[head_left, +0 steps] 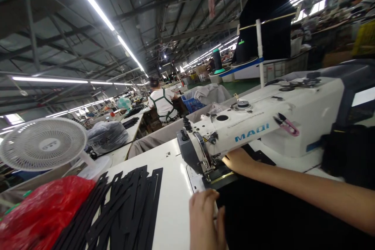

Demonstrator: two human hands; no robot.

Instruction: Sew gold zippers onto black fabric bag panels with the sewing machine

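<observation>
A white sewing machine [252,125] stands over the work table, its needle head tilted in this view. Black fabric [263,211] lies under the head and spreads toward me on the right. A narrow yellowish strip [222,177] shows on the fabric beside the presser foot. My right hand [238,161] reaches beneath the machine arm, just behind the needle area, on or close to the black material; its fingers are mostly hidden. My left hand [206,218] is by the fabric's left edge in front of the foot, fingers bent and thumb apart, with nothing visibly gripped.
Black cut strips [125,207] lie piled on the white table [172,187] at left, beside a red plastic bag [47,211]. Behind them stands a white fan [47,144]. Pink thread snips [288,125] rest against the machine arm. A person [162,103] sits farther ahead.
</observation>
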